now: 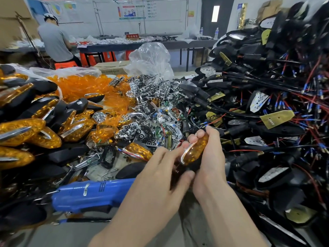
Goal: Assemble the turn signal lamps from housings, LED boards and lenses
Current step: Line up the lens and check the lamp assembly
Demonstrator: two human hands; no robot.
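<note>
Both hands hold one turn signal lamp [195,151], amber lens with a chrome strip, over the middle of the bench. My right hand [210,155] wraps round its right side, fingers curled over the top. My left hand [160,168] grips its left and underside, thumb beneath, fingertips on the chrome edge. The lamp's black housing is mostly hidden by the hands. Finished amber lamps [26,131] pile up at the left. Black housings with LED boards and red and blue wires [267,107] heap at the right. Loose amber lenses [80,86] lie at the back left.
Chrome reflectors [142,107] are scattered mid-bench beside a clear plastic bag [151,57]. A blue electric screwdriver [92,193] lies near the front edge, left of my arms. A person in a grey shirt [53,41] sits at a far table.
</note>
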